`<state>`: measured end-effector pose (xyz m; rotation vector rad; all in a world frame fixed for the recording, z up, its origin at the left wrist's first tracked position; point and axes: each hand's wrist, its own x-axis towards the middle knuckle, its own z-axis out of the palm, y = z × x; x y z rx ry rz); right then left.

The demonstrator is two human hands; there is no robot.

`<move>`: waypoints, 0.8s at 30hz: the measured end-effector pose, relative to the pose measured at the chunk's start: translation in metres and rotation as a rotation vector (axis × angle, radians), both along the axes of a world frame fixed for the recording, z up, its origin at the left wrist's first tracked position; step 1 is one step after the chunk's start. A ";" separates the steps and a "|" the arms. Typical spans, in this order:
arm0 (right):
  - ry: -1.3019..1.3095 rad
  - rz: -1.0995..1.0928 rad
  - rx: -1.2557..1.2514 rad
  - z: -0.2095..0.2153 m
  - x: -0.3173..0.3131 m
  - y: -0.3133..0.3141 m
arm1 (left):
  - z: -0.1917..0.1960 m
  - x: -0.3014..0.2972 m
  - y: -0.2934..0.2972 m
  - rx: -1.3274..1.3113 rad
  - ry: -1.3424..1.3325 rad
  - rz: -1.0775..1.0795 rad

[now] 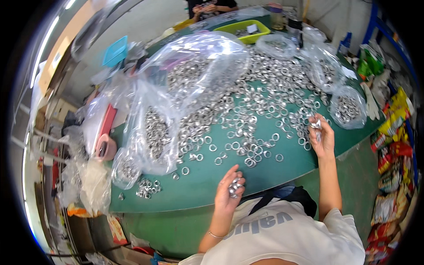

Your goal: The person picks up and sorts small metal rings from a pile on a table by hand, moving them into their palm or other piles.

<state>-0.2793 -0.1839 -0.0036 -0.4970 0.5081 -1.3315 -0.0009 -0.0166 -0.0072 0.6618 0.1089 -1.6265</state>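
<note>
Many silver metal rings (254, 152) lie loose over a green table (198, 183), heaped thickly toward the back. My left hand (227, 190) is just above the table's near edge, its fingers curled round several of the rings. Farther right, my right hand (322, 137) is raised by the right side of the heap. Its fingers are closed on a few metal rings (316, 125) between thumb and fingertips. A small separate group of rings (148, 187) lies at the front left of the table.
Clear plastic bags of rings (157, 132) stand on the left, with another bag (348, 108) at the right edge. A yellow-green basket (243, 32) sits at the back, near another person's hands (207, 9). A pink cup (106, 148) and white gloves (370, 101) flank the table.
</note>
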 end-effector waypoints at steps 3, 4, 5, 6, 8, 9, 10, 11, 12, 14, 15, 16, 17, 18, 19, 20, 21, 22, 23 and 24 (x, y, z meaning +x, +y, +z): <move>-0.415 0.290 0.100 -0.023 0.003 -0.011 | -0.002 -0.002 0.000 0.013 -0.010 -0.022; -0.441 0.236 0.214 -0.026 0.009 -0.010 | -0.001 -0.002 0.000 0.008 -0.014 -0.018; -0.453 0.233 0.256 -0.021 0.020 -0.008 | -0.001 0.000 0.000 0.009 -0.016 -0.015; -0.461 0.232 0.301 -0.009 0.031 -0.003 | 0.000 0.001 0.002 0.011 -0.015 -0.010; -0.483 0.262 0.343 0.016 0.050 0.008 | 0.003 0.004 0.002 0.003 -0.030 0.003; -0.405 0.237 0.415 0.016 0.058 0.011 | 0.003 0.005 0.003 -0.003 -0.035 0.007; -0.326 0.211 0.486 0.013 0.065 0.016 | 0.003 0.005 0.003 0.001 -0.032 0.011; -0.247 0.185 0.553 0.009 0.070 0.021 | 0.002 0.005 0.004 0.004 -0.030 0.015; -0.212 0.363 0.523 0.009 0.076 0.028 | 0.002 0.005 0.003 0.004 -0.026 0.012; -0.186 0.473 0.662 0.013 0.093 0.042 | -0.001 0.005 0.004 0.002 -0.015 0.016; -0.192 0.525 0.716 0.015 0.100 0.045 | -0.002 0.006 0.005 0.002 -0.009 0.017; -0.161 0.584 0.673 0.020 0.106 0.046 | -0.002 0.007 0.005 -0.004 -0.003 0.022; -0.127 0.647 0.633 0.026 0.112 0.047 | -0.003 0.008 0.007 -0.007 0.006 0.034; -0.093 0.710 0.593 0.033 0.116 0.047 | -0.004 0.008 0.009 -0.010 0.014 0.045; -0.060 0.706 0.517 0.039 0.121 0.046 | -0.003 0.009 0.010 -0.011 0.010 0.054; -0.031 0.706 0.442 0.045 0.126 0.044 | -0.002 0.011 0.011 -0.010 0.003 0.067; -0.002 0.706 0.366 0.049 0.131 0.043 | -0.001 0.013 0.012 -0.009 -0.003 0.080; 0.012 0.724 0.355 0.050 0.135 0.044 | -0.003 0.013 0.014 -0.013 0.007 0.089; 0.032 0.779 0.386 0.050 0.139 0.046 | -0.005 0.014 0.015 -0.019 0.014 0.096; 0.053 0.835 0.418 0.049 0.143 0.050 | -0.007 0.014 0.016 -0.024 0.020 0.103</move>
